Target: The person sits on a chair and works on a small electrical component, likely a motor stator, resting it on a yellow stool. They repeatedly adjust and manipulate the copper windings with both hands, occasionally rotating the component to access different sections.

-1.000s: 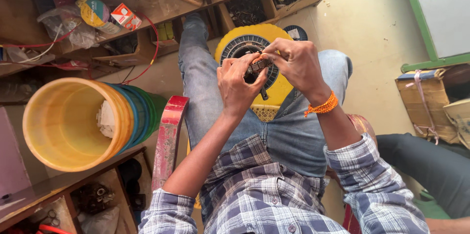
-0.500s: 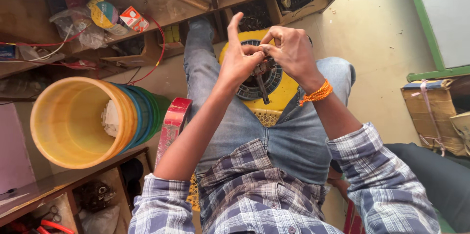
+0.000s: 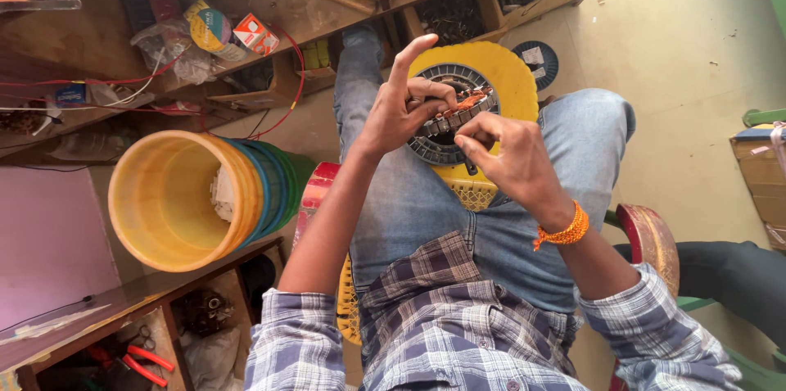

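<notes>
While the left hand (image 3: 399, 113) steadies the round grey slotted metal motor stator (image 3: 446, 117) over the lap, index finger raised, the right hand (image 3: 512, 162) pinches its copper winding (image 3: 468, 101), apparently mid-winding, needing careful threading.

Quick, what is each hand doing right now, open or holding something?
Left hand: gripping the round grey metal motor ring with copper wire, index finger pointing up.
Right hand: fingers pinched at the ring's near edge; what they pinch cannot be told.
</notes>
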{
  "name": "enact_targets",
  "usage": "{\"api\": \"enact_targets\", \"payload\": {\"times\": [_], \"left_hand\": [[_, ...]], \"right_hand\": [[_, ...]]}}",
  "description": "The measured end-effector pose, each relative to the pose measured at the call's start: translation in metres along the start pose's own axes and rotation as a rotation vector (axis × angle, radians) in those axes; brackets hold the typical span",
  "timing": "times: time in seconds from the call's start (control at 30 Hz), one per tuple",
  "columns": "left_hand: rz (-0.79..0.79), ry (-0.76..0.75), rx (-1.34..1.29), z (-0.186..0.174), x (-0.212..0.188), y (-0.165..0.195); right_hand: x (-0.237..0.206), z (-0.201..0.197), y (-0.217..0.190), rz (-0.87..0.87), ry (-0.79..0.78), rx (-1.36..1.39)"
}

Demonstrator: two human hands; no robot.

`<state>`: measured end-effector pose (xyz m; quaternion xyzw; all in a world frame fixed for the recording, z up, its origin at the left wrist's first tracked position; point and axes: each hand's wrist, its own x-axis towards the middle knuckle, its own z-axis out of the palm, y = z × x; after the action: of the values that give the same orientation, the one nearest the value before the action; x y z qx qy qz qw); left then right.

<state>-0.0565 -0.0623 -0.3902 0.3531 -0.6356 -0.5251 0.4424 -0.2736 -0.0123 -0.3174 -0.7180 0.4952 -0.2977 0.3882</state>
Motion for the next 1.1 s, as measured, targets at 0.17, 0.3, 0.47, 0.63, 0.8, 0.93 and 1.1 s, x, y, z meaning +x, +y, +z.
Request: {"api": "enact_targets", "payload": {"times": [0.17, 0.3, 0.47, 0.63, 0.8, 0.93, 1.1], "left_hand": [[0.04, 0.045, 0.054, 0.002, -0.009, 0.0], [-0.07, 0.046, -0.163, 0.006, -0.015, -0.008], [-0.075, 0.003, -0.171, 0.009, -0.021, -0.001], [0.153, 0.12, 0.362, 0.023, -0.038, 0.04], [0.16, 0.344, 0.709, 0.069, -0.031, 0.05], [0.14, 0.46, 0.808, 0.082, -0.036, 0.04], [0.152, 0.503, 0.809, 0.082, -0.046, 0.033]], "right_hand": [[-0.01, 0.011, 0.005, -0.068, 0.033, 0.022], [-0.018, 0.018, 0.018, -0.101, 0.057, 0.0], [-0.026, 0.021, 0.04, -0.012, 0.036, -0.05], [-0.034, -0.016, 0.073, 0.017, 0.092, -0.021], [-0.035, -0.049, 0.072, 0.118, 0.269, -0.046], [-0.03, -0.059, 0.04, 0.109, 0.289, -0.05], [-0.007, -0.053, -0.004, -0.13, 0.213, -0.161]]}}
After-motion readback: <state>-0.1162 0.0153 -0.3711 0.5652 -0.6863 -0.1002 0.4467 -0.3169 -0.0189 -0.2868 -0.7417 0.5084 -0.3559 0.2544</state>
